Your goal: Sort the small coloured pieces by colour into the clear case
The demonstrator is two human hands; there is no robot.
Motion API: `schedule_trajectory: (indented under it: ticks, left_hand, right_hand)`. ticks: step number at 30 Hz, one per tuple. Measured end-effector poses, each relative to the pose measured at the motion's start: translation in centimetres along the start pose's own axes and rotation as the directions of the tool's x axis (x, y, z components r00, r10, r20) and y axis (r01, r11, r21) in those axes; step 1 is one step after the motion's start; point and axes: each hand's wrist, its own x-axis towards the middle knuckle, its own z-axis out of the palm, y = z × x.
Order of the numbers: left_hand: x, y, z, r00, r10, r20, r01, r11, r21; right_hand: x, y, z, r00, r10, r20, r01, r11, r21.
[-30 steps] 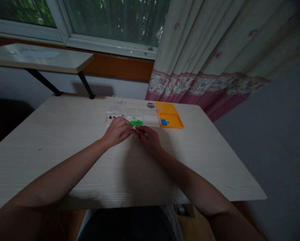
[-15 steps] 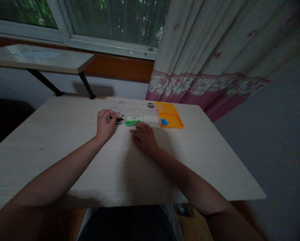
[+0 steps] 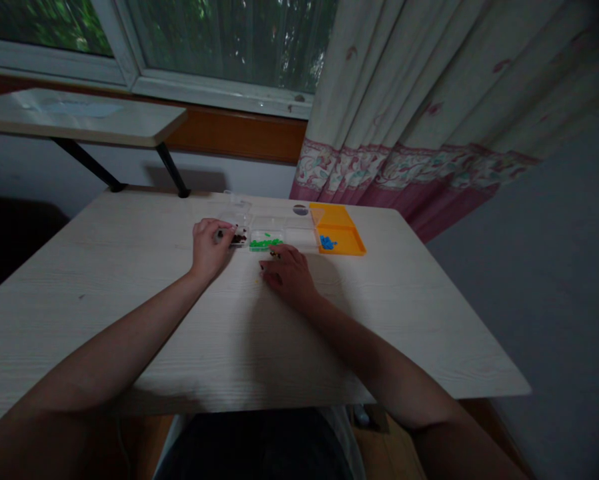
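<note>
Well, hands (image 3: 212,245) (image 3: 290,272) (apart) near green pieces (image 3: 266,245).

Clear plastic boxes (image 3: 257,235); matt wood-grained tabletop (image 3: 219,353)

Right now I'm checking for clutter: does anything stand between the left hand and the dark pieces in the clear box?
Nothing visible does: the left hand is at the clear box's left end, close beside the dark pieces.

Left hand (image 3: 209,248) beside dark pieces (image 3: 240,238)
</note>
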Motion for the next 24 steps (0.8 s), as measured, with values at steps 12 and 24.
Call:
schedule_trajectory:
  ticks: [12,24]
  left_hand:
    - [-0.10,-0.29,0.23,1.000,-0.009,0.019,0.009,1.000,0.013]
    - [-0.19,0.27,0.01,0.999,-0.030,0.025,0.029,0.999,0.019]
  right_hand:
    - [0.12,-0.01,-0.36,1.000,0.023,-0.019,-0.023,1.000,0.002]
    - [0.14,-0.12,-0.46,0.999,0.024,-0.026,-0.023,1.000,0.013]
